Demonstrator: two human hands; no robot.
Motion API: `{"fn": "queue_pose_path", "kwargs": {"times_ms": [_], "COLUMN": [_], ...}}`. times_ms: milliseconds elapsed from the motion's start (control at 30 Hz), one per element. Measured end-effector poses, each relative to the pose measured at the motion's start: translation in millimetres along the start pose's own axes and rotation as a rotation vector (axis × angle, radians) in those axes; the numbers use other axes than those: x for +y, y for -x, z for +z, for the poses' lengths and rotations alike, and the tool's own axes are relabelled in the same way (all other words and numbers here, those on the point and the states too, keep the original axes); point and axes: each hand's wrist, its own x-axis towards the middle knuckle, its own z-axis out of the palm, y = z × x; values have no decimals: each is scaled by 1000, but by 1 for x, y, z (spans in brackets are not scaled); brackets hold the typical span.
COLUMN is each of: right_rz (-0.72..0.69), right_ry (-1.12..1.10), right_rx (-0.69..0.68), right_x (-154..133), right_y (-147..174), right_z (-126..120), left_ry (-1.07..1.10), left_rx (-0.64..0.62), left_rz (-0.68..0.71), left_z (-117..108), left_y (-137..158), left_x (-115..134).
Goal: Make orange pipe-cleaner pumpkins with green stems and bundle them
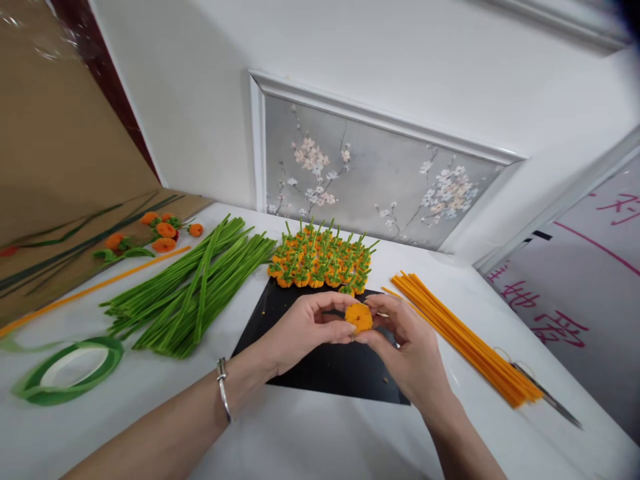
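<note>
Between my two hands is an orange pipe-cleaner flower [359, 317], its round face and dark centre turned toward me. My left hand [320, 320] pinches its left side between thumb and fingers. From the right, the fingertips of my right hand [403, 327] close on its other edge. Both hands are above a black mat [320, 373]. Just behind them stand rows of finished orange flowers [320, 257], face down with short green stems pointing up. The back of the held flower is hidden.
Green pipe cleaners [190, 287] lie in a heap at left, near a roll of green tape [113, 353]. Orange flowers on cardboard [165, 230] sit at far left. At right are orange pipe cleaners [465, 340] and scissors [555, 400]. A white wall panel rises behind.
</note>
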Motion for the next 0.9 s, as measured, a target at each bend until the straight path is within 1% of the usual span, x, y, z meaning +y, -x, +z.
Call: {"fn": "queue_pose_path", "kwargs": {"times_ms": [167, 300, 367, 467, 600, 767, 900], "right_rz": [46, 92, 98, 74, 51, 58, 81], "right_ry": [-127, -319, -367, -382, -346, -309, -320], "right_rx": [-49, -33, -30, -42, -46, -37, -13], "right_x": [1, 2, 1, 0, -1, -1, -1], "right_y": [-1, 1, 2, 1, -1, -2, -3], "right_z": [0, 6, 8, 6, 1, 0, -1], "left_ry": [-7, 16, 36, 62, 66, 10, -10], "left_rx": [72, 100, 105, 100, 100, 90, 44], "left_rz": [36, 56, 58, 59, 65, 110, 127], "left_z": [2, 4, 5, 5, 4, 3, 7], "left_y": [1, 3, 3, 2, 1, 2, 4], "left_x": [5, 7, 6, 4, 2, 3, 4]}}
